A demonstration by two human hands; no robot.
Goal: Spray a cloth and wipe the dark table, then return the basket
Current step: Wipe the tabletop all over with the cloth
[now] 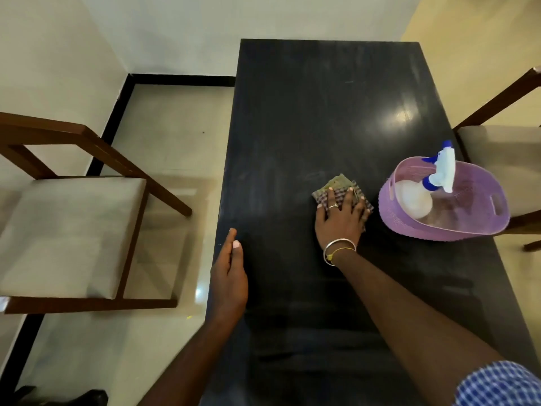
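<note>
A long dark table (316,106) runs away from me. My right hand (339,218) presses flat, fingers spread, on a folded checked cloth (336,184) near the table's middle right. Just right of the cloth stands a purple plastic basket (409,227), and a white spray bottle (421,194) with a blue nozzle lies tilted inside it. My left hand (229,276) rests at the table's left edge with straight fingers and holds nothing.
A wooden chair with a pale cushion (73,230) stands left of the table on the tiled floor. Another chair (503,159) sits close behind the basket at the right edge. White walls close off the far end.
</note>
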